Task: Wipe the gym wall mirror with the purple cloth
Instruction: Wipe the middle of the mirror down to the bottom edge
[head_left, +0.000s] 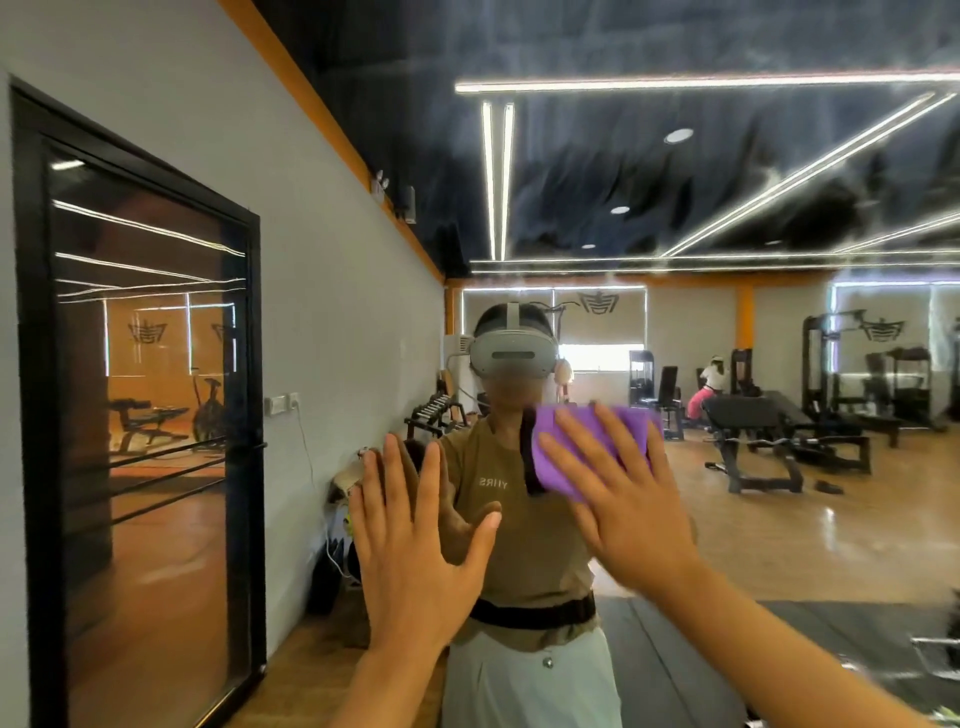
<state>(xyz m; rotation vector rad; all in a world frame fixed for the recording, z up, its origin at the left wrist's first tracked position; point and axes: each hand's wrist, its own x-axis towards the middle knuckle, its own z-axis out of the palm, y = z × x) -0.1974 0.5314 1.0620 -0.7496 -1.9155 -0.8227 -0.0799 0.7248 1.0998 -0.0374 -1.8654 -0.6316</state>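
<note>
The wall mirror fills the middle and right of the head view and reflects the gym and a person wearing a headset. My right hand lies flat with fingers spread and presses the folded purple cloth against the glass at chest height. The cloth shows above and left of my fingers. My left hand is also flat, fingers spread, its palm resting on the mirror to the left of the cloth and holding nothing.
A grey wall runs along the left with a black-framed glass door. Cables and a bag lie by the wall's base. Weight benches and machines appear only as reflections in the mirror.
</note>
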